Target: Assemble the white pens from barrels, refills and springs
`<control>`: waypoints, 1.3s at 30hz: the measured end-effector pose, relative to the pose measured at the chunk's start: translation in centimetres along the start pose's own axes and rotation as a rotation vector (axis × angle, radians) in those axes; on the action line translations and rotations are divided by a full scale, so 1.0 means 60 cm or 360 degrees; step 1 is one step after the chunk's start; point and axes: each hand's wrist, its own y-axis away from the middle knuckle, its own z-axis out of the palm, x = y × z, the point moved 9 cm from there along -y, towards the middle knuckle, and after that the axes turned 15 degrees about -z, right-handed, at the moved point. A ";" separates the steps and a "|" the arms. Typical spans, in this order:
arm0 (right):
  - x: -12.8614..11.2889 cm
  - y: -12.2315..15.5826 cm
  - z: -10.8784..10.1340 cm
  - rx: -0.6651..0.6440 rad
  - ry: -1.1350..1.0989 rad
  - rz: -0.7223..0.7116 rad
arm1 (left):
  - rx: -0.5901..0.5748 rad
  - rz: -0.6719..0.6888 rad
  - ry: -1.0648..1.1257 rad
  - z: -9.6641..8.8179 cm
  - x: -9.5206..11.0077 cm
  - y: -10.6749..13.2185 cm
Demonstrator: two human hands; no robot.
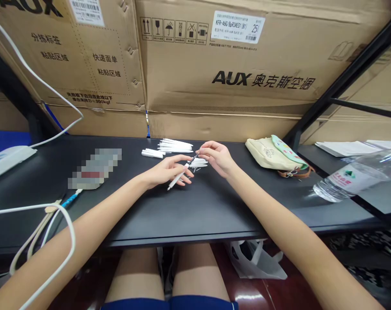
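Note:
My left hand (167, 171) grips a white pen (179, 175) across its fingers, with the pen's lower end sticking out toward me. My right hand (216, 158) pinches the thin dark upper end of the pen (193, 160) between its fingertips. Just beyond the hands lies a bundle of white pen barrels (175, 146). A smaller bundle of white pen parts (152, 153) sits to its left. More white pen parts (198, 162) lie beneath my right fingertips, partly hidden by my hands.
The black desk (195, 211) has large AUX cardboard boxes (227, 82) behind it. To the right are a cream canvas bag (272, 155) and a tilted plastic water bottle (353, 181). On the left are a white device (8, 161), a white cable (43, 211) and a pixelated patch (95, 168).

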 end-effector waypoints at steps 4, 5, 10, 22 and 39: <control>-0.005 -0.001 -0.006 0.0071 -0.0015 -0.0044 | -0.0031 0.0013 0.0006 0.003 0.002 0.000; -0.005 -0.001 -0.006 0.0070 -0.0011 -0.0048 | -0.0027 0.0010 0.0008 0.002 0.002 0.000; -0.004 0.003 0.000 0.0028 0.0014 -0.0022 | 0.0009 -0.0013 0.0016 -0.003 0.000 -0.001; 0.002 -0.001 0.003 -0.0113 0.0040 0.0081 | 0.0109 0.0023 0.0097 -0.014 0.005 -0.003; 0.042 -0.025 -0.059 -0.0547 0.0929 0.0005 | 0.0228 0.0083 0.0126 -0.027 0.014 0.002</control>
